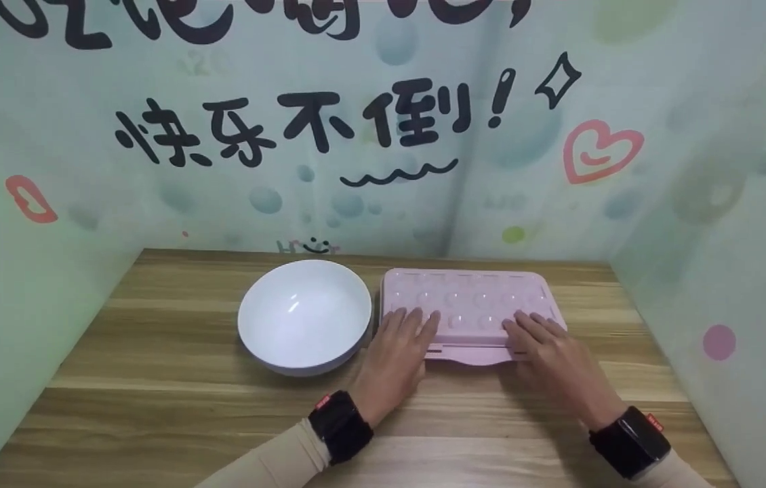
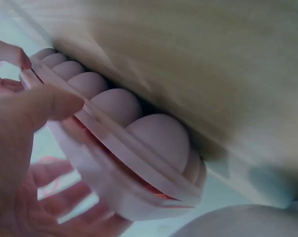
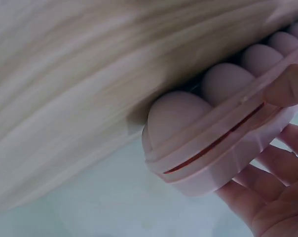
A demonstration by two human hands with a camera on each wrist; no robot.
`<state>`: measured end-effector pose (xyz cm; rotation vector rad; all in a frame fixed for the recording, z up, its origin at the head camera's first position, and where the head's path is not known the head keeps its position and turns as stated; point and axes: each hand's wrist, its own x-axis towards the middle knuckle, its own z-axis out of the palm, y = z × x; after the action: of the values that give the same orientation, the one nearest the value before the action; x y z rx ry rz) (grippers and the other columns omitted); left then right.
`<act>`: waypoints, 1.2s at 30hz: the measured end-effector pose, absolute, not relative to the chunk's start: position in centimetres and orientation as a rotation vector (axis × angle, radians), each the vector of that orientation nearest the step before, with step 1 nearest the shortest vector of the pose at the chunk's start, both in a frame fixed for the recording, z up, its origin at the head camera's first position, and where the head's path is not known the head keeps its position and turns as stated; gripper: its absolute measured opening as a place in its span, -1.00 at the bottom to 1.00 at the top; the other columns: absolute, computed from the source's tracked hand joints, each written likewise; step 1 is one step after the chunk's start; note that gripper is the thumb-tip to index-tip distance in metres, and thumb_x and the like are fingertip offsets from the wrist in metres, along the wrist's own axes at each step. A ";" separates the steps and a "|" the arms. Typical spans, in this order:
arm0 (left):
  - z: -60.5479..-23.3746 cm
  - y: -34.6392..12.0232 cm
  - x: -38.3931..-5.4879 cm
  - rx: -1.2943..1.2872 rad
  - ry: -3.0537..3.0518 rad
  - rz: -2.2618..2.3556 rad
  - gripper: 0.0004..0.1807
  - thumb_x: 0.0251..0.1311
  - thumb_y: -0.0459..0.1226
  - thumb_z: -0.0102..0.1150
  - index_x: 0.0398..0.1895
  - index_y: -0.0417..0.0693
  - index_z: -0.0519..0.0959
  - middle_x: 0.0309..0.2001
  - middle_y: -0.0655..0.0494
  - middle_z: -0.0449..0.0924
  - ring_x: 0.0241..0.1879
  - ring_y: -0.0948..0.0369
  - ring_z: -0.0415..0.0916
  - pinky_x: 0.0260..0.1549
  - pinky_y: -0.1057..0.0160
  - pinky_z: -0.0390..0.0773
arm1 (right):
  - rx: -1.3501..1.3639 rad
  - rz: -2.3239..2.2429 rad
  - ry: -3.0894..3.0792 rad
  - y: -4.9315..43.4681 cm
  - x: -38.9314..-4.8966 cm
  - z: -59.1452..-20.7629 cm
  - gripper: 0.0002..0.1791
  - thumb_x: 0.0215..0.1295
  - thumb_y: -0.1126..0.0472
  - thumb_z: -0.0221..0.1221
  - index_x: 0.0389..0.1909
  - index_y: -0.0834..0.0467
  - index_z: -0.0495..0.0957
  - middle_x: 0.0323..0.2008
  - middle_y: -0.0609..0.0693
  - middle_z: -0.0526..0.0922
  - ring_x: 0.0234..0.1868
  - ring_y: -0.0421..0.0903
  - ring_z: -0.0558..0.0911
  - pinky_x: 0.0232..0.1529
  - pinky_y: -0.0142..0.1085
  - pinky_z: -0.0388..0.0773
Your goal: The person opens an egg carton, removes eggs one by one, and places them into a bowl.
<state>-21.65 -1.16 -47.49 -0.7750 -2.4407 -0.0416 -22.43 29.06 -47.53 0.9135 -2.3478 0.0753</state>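
Observation:
A pink lidded egg box [image 1: 468, 283] lies on the table to the right of a white bowl. Its lid has rows of round bumps, and big rounded cups bulge along its underside in both wrist views. A thin reddish line shows in the seam between lid and base; what is inside is hidden. My left hand [image 1: 390, 362] grips the near left corner, fingers over the lid and thumb on the front rim. At the near right, my right hand [image 1: 559, 362] holds the box the same way, its thumb [image 3: 286, 86] against the front edge.
The white bowl [image 1: 305, 315] stands close to the box's left side and beside my left hand. Beneath everything is a wood-grain table [image 1: 173, 366]. Printed pale walls [image 1: 383, 217] enclose its back and both sides.

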 end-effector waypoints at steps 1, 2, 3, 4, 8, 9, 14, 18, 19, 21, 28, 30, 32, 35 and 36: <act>-47.6 -1.5 -21.3 -0.752 -2.426 -0.066 -0.29 0.15 -0.27 0.43 0.42 -0.14 0.48 0.23 -0.14 0.60 0.24 -0.09 0.56 0.35 0.00 0.53 | 0.928 0.104 -2.329 29.3 -22.6 -47.3 -0.30 -0.09 0.37 0.59 0.19 0.30 0.66 0.11 0.32 0.73 0.05 0.33 0.74 0.04 0.15 0.70; -47.6 -1.7 -21.0 -0.731 -2.413 -0.094 -0.28 0.15 -0.27 0.43 0.42 -0.17 0.47 0.25 -0.17 0.58 0.27 -0.11 0.55 0.37 0.01 0.51 | 0.935 0.129 -2.310 29.5 -22.7 -47.1 -0.30 -0.10 0.37 0.59 0.18 0.30 0.67 0.10 0.32 0.73 0.04 0.32 0.75 0.03 0.15 0.71; -47.6 -1.9 -20.7 -0.713 -2.402 -0.116 -0.27 0.16 -0.26 0.42 0.42 -0.21 0.45 0.27 -0.19 0.56 0.28 -0.12 0.53 0.38 0.02 0.50 | 0.945 0.151 -2.295 29.7 -22.8 -46.8 -0.31 -0.12 0.38 0.58 0.17 0.30 0.67 0.08 0.32 0.74 0.03 0.32 0.75 0.03 0.15 0.71; -47.6 -2.1 -20.5 -0.692 -2.396 -0.144 -0.27 0.16 -0.25 0.42 0.42 -0.25 0.42 0.27 -0.21 0.53 0.29 -0.12 0.51 0.39 0.04 0.49 | 0.953 0.168 -2.276 29.9 -22.9 -46.6 -0.32 -0.13 0.39 0.56 0.16 0.31 0.67 0.07 0.31 0.74 0.02 0.31 0.75 0.02 0.15 0.71; -47.6 -2.4 -19.4 -0.625 -2.372 -0.247 -0.23 0.12 -0.24 0.48 0.35 -0.34 0.36 0.21 -0.23 0.46 0.23 -0.09 0.49 0.31 0.09 0.56 | 0.973 0.196 -2.239 30.4 -23.2 -45.8 -0.34 -0.11 0.39 0.56 0.15 0.33 0.67 0.05 0.33 0.74 0.00 0.32 0.75 0.01 0.15 0.72; -47.7 -2.4 -19.2 -0.614 -2.367 -0.259 -0.24 0.11 -0.24 0.48 0.32 -0.34 0.35 0.17 -0.22 0.45 0.19 -0.07 0.49 0.27 0.11 0.58 | 0.978 0.196 -2.234 30.5 -23.3 -45.7 -0.35 -0.10 0.40 0.54 0.15 0.33 0.67 0.04 0.33 0.74 0.00 0.31 0.75 0.01 0.15 0.72; -48.0 -2.5 -19.1 -0.587 -2.371 -0.236 -0.48 0.16 -0.26 0.41 0.11 -0.28 0.42 -0.03 -0.12 0.43 0.00 -0.02 0.47 0.07 0.14 0.60 | 1.000 0.217 -2.204 30.7 -23.9 -44.9 -0.41 -0.06 0.43 0.46 0.12 0.32 0.69 0.01 0.31 0.75 -0.03 0.30 0.76 -0.03 0.16 0.73; -48.5 -2.6 -19.4 -0.571 -2.398 -0.274 -0.60 0.15 -0.30 0.39 0.00 -0.22 0.49 -0.09 -0.06 0.44 -0.06 0.00 0.46 -0.03 0.16 0.58 | 1.017 0.235 -2.170 30.6 -24.6 -44.0 -0.51 0.03 0.41 0.39 0.08 0.28 0.70 -0.02 0.26 0.77 -0.06 0.25 0.78 -0.10 0.11 0.75; -48.7 -2.6 -19.5 -0.564 -2.400 -0.297 -0.60 0.14 -0.31 0.40 0.01 -0.22 0.50 -0.08 -0.07 0.45 -0.05 -0.01 0.48 -0.02 0.16 0.60 | 1.020 0.245 -2.162 30.6 -24.8 -43.7 -0.52 0.05 0.41 0.39 0.08 0.27 0.70 -0.03 0.25 0.77 -0.07 0.23 0.78 -0.14 0.09 0.76; -49.0 -2.5 -19.7 -0.544 -2.411 -0.340 -0.54 0.17 -0.33 0.41 0.11 -0.24 0.51 0.01 -0.13 0.48 0.03 -0.04 0.52 0.05 0.14 0.64 | 1.015 0.254 -2.155 30.6 -25.2 -43.2 -0.54 0.07 0.41 0.42 0.07 0.24 0.71 -0.04 0.22 0.77 -0.10 0.21 0.79 -0.24 0.05 0.76; -49.0 -1.6 -20.3 -0.481 -2.501 -0.493 -0.32 0.31 -0.27 0.43 0.40 -0.35 0.39 0.33 -0.45 0.39 0.25 -0.24 0.52 0.15 -0.01 0.67 | 0.984 0.292 -2.152 30.6 -26.4 -41.4 -0.58 0.10 0.47 0.50 0.03 0.23 0.73 -0.12 0.16 0.79 -0.16 0.15 0.79 -0.24 0.01 0.74; -48.9 -1.4 -20.4 -0.440 -2.529 -0.498 -0.32 0.34 -0.25 0.42 0.42 -0.35 0.39 0.37 -0.46 0.37 0.25 -0.23 0.53 0.13 0.00 0.68 | 0.981 0.300 -2.149 30.5 -26.7 -40.8 -0.58 0.11 0.47 0.50 0.03 0.22 0.74 -0.13 0.13 0.79 -0.14 0.14 0.78 -0.18 0.02 0.74; -48.8 -1.2 -20.5 -0.407 -2.536 -0.463 -0.33 0.35 -0.24 0.41 0.42 -0.35 0.39 0.38 -0.46 0.36 0.24 -0.22 0.54 0.12 0.02 0.69 | 0.974 0.314 -2.136 30.5 -27.1 -40.3 -0.58 0.11 0.47 0.52 0.02 0.20 0.76 -0.14 0.11 0.80 -0.14 0.13 0.78 -0.18 0.03 0.74; -48.8 -0.9 -20.8 -0.389 -2.535 -0.370 -0.33 0.35 -0.23 0.41 0.41 -0.35 0.39 0.40 -0.49 0.35 0.21 -0.22 0.57 0.09 0.06 0.70 | 0.952 0.366 -2.136 30.6 -27.8 -39.6 -0.60 0.11 0.45 0.53 0.00 0.18 0.78 -0.15 0.10 0.82 -0.15 0.09 0.78 -0.20 0.01 0.74; -48.8 -0.9 -20.8 -0.385 -2.535 -0.350 -0.33 0.35 -0.23 0.42 0.41 -0.35 0.38 0.40 -0.50 0.35 0.20 -0.22 0.58 0.05 0.07 0.72 | 0.943 0.389 -2.137 30.6 -28.1 -39.4 -0.63 0.13 0.44 0.53 -0.02 0.18 0.78 -0.16 0.10 0.82 -0.16 0.07 0.78 -0.21 -0.01 0.74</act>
<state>-20.79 -0.88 -48.76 -0.3846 -2.5345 -0.3502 -28.11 30.63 -39.42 0.9428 -2.1366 0.3893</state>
